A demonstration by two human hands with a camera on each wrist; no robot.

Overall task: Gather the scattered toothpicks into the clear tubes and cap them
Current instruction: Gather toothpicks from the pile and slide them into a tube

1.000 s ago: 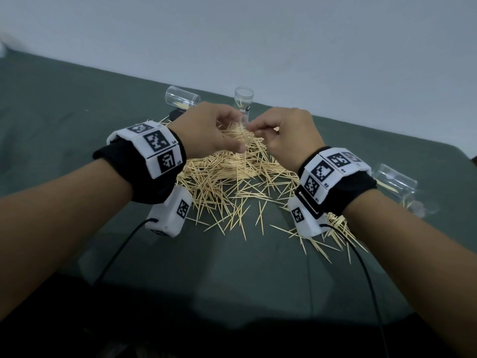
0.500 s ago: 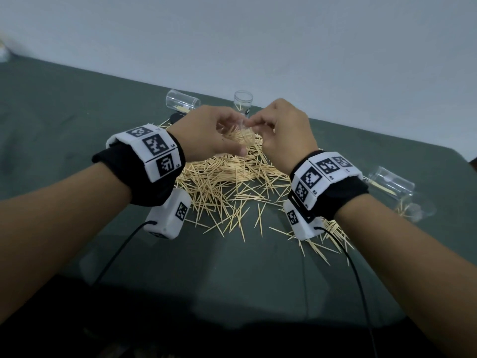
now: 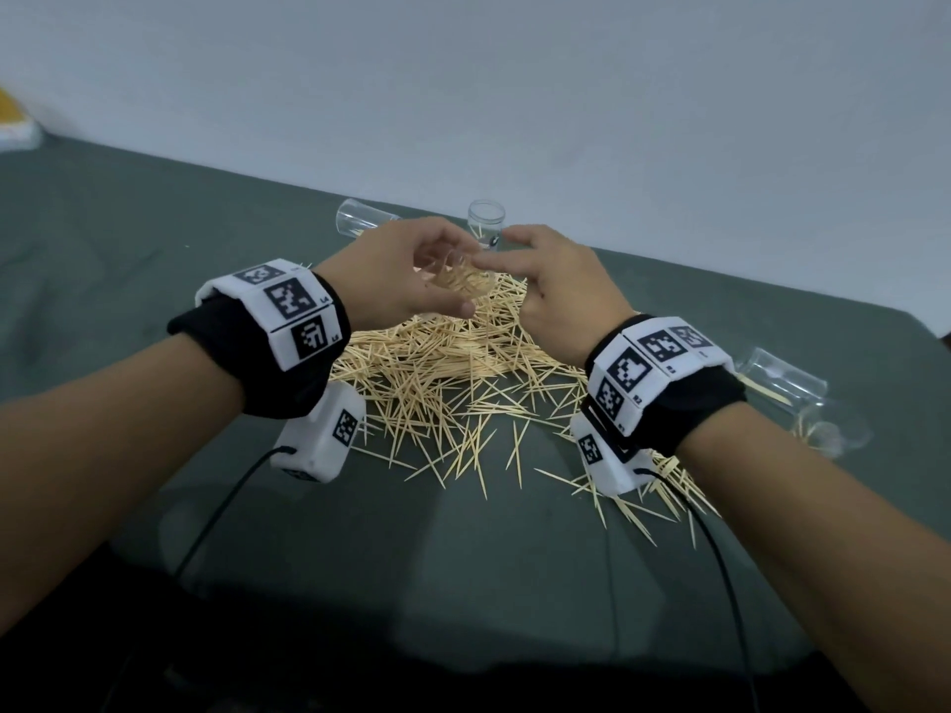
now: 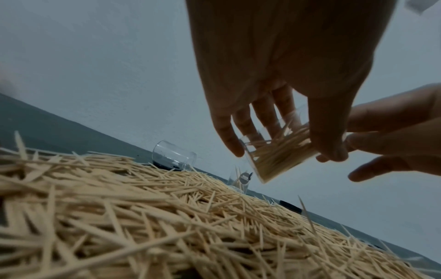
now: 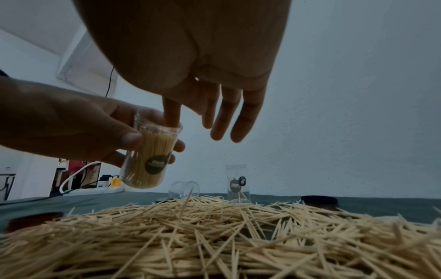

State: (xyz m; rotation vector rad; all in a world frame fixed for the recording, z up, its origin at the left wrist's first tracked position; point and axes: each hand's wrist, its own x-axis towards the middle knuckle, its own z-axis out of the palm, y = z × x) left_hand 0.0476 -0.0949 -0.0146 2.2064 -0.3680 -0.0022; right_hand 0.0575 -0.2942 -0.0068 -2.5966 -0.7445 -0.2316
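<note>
Clear plastic forms the held tube (image 5: 149, 156), which your left hand (image 3: 406, 280) grips with thumb and fingers curled round its wall, lifted above the toothpick pile (image 3: 463, 373). It is tilted and packed nearly full. Your right hand (image 3: 556, 295) sits just beside it, fingers spread and relaxed; the index fingertip (image 5: 172, 118) dips into the tube mouth, apparently touching the toothpick ends. Beyond your hands, an upright tube (image 3: 486, 223) stands with a few toothpicks inside, and a fallen tube (image 3: 360, 224) lies left of it.
</note>
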